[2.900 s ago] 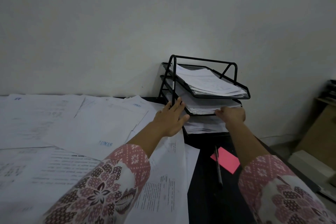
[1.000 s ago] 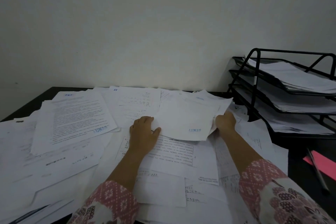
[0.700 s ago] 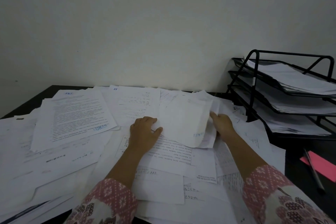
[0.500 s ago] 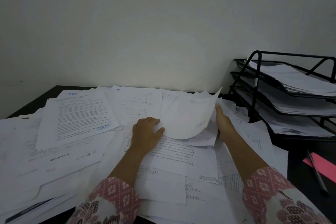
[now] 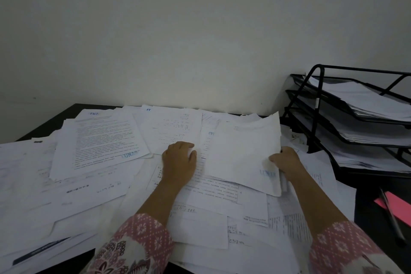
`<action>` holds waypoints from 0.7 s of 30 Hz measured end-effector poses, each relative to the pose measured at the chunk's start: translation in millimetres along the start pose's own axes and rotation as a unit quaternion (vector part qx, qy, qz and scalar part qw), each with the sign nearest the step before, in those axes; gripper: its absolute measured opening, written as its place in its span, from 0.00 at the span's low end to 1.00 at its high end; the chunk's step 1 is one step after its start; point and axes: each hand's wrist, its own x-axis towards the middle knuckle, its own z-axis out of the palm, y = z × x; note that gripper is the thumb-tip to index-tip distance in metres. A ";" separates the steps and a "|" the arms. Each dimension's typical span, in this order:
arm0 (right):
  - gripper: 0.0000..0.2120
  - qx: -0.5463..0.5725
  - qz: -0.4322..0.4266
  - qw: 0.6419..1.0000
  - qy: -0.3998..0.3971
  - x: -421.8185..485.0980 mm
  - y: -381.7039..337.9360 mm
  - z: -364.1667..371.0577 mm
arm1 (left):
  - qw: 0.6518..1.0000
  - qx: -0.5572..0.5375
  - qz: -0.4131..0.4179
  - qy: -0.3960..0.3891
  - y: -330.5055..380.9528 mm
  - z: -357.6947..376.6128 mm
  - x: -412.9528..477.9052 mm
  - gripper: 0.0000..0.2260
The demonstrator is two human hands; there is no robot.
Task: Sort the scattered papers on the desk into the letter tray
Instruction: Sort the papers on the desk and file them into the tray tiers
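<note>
White sheet, centre frame: my right hand pinches its edge to lift it clear, while my left hand, fingers loose, pins the papers on the table; tray stands far right.

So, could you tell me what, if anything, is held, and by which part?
The right hand grips a white sheet by its right edge; the left hand only rests on the pile.
</note>
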 end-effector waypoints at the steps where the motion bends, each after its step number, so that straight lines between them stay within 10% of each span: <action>1: 0.08 -0.016 -0.003 1.000 -0.009 -3.8 0.5 -2.4 | 1.000 0.020 -0.004 -0.006 0.3 0.1 -0.4 0.14; 15: 0.18 -0.047 -0.035 0.997 -0.057 -49.4 -31.7 7.1 | 0.994 0.095 0.014 -0.054 4.7 -1.6 -3.0 0.13; 21: 0.07 -0.015 0.010 0.998 -0.064 -46.9 -28.2 13.6 | 0.993 0.089 0.010 -0.073 7.2 -5.2 -4.9 0.25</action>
